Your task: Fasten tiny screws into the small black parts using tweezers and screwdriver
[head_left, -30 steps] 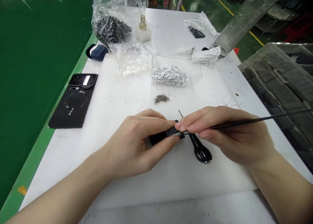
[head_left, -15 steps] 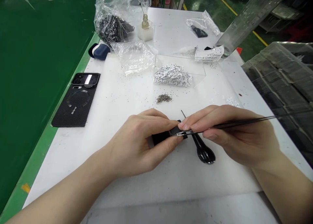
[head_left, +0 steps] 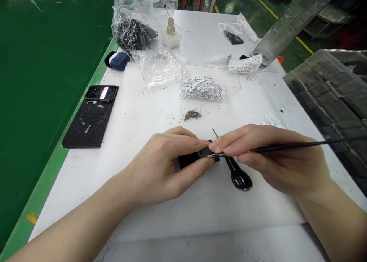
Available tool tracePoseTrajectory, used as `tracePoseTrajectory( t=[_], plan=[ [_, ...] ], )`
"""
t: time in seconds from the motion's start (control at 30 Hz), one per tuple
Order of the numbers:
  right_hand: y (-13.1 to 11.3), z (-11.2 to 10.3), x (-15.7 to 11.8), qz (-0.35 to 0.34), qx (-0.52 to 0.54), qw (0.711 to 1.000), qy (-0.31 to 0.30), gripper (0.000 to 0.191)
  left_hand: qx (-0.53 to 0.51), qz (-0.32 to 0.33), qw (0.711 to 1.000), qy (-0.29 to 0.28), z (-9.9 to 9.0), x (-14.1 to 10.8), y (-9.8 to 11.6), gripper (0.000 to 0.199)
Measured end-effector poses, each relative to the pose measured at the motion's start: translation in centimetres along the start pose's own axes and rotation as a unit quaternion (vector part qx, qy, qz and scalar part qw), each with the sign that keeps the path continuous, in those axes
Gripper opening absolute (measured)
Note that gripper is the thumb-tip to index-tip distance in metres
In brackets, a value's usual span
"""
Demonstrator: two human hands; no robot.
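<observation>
My left hand (head_left: 166, 166) is closed round a small black block (head_left: 187, 160), pinching its right end between thumb and forefinger. My right hand (head_left: 272, 151) grips a long thin black tool (head_left: 275, 147) with a silver tip; the tip lies against the block's right end by my left thumb, and its exact kind is unclear. My right fingertips also rest on the block. Below the fingers lies a screwdriver (head_left: 240, 178) with a bulbous black handle, its thin shaft partly hidden under my right hand. The block's lower side is covered by my left fingers.
Beyond my hands sit a pile of tiny metal pieces (head_left: 192, 115) and a clear tray (head_left: 210, 71) of white bits. A phone (head_left: 91, 118) lies left. Plastic bags (head_left: 156, 69), a small bottle (head_left: 170, 27) and a dark blue case (head_left: 119, 60) are farther back; clear boxes (head_left: 329, 86) stand right.
The thin black tool in my right hand has turned slightly and now looks sharper, less doubled. My left hand and the black block stay nearly still.
</observation>
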State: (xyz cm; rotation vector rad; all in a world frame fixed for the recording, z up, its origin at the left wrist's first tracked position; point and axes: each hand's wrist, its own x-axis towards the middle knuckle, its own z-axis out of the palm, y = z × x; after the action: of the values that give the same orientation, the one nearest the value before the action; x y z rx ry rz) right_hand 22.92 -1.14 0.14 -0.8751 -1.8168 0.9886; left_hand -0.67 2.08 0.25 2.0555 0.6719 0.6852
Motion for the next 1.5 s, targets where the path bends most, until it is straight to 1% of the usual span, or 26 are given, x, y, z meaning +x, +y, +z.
tracePoseTrajectory(
  t=[0.17,0.5,0.7,0.9,1.07,1.27,1.33,1.43,1.47,1.5],
  plan=[
    [0.05,0.08,-0.06,0.004,0.002,1.000,0.013,0.027,0.006,0.000,1.000,-0.003,-0.11,0.04,0.05,0.016],
    [0.13,0.01,0.02,0.006,0.015,1.000,0.014,0.022,0.009,-0.004,1.000,-0.004,-0.02,0.05,0.15,0.016],
    [0.06,-0.06,-0.08,0.013,0.011,1.000,0.011,0.025,0.009,-0.002,1.000,-0.008,-0.02,0.10,0.12,0.016],
    [-0.01,-0.14,-0.09,0.016,0.019,1.000,0.004,0.026,0.013,-0.001,1.000,-0.010,-0.05,0.16,0.11,0.016],
    [-0.33,-0.52,0.07,0.021,0.007,1.000,-0.014,0.027,0.017,-0.004,1.000,-0.016,-0.19,0.17,0.15,0.017],
    [0.13,-0.56,0.09,0.001,0.004,1.000,-0.031,0.029,0.007,-0.008,1.000,-0.012,-0.13,0.00,0.07,0.018],
    [0.35,-0.43,0.13,-0.003,0.009,1.000,-0.018,0.027,0.007,-0.012,1.000,-0.008,-0.12,-0.02,0.05,0.019],
    [0.18,-0.49,0.17,0.005,0.035,0.999,0.031,0.017,0.012,-0.022,1.000,-0.005,-0.09,0.02,0.00,0.019],
    [-0.02,-0.57,0.14,0.012,0.047,0.998,0.030,0.013,0.012,-0.022,1.000,-0.002,-0.05,0.03,-0.01,0.020],
    [-0.28,-0.66,0.10,0.023,0.058,0.998,0.011,0.011,0.009,-0.022,1.000,0.003,0.00,0.04,-0.03,0.020]
  ],
)
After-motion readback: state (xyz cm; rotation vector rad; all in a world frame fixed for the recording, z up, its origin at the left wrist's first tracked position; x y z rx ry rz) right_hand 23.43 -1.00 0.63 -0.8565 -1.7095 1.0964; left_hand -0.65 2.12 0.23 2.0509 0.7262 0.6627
